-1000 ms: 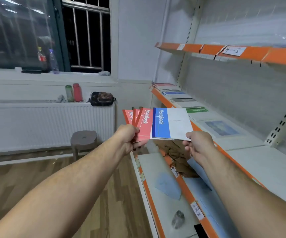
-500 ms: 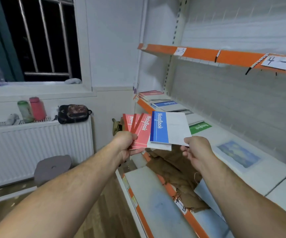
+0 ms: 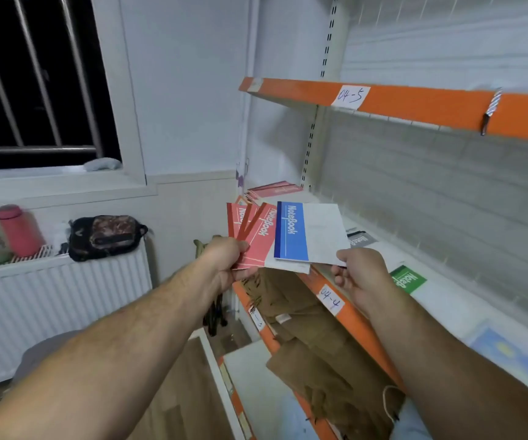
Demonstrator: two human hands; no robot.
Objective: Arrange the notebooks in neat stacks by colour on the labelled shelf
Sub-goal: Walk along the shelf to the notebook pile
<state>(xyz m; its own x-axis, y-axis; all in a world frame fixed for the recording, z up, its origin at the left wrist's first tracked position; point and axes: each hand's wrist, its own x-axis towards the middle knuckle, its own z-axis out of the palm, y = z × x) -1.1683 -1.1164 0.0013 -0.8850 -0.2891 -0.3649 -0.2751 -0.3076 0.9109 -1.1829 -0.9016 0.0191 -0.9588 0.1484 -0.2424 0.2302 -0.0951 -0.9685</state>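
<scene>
My left hand (image 3: pixel 227 260) grips a fan of red notebooks (image 3: pixel 256 236) in front of the shelf. My right hand (image 3: pixel 362 274) pinches the lower right corner of a blue-and-white notebook (image 3: pixel 308 231), which overlaps the red fan. On the shelf labelled 04-4 (image 3: pixel 331 300) a red stack (image 3: pixel 272 189) lies at the far end. A grey notebook (image 3: pixel 361 241) and a green notebook (image 3: pixel 408 279) lie nearer, partly hidden by my right hand.
The orange shelf above carries the label 04-5 (image 3: pixel 350 97). Brown paper bags (image 3: pixel 316 344) fill the lower shelf. A radiator (image 3: pixel 56 312) under the window holds a dark bag (image 3: pixel 105 236) and two bottles (image 3: pixel 8 233). A picture-cover book (image 3: pixel 516 354) lies on the near shelf.
My view has swung right and closer to the shelf. Both hands keep their hold on the notebooks, and the blue one has slid slightly off the red fan toward the right.
</scene>
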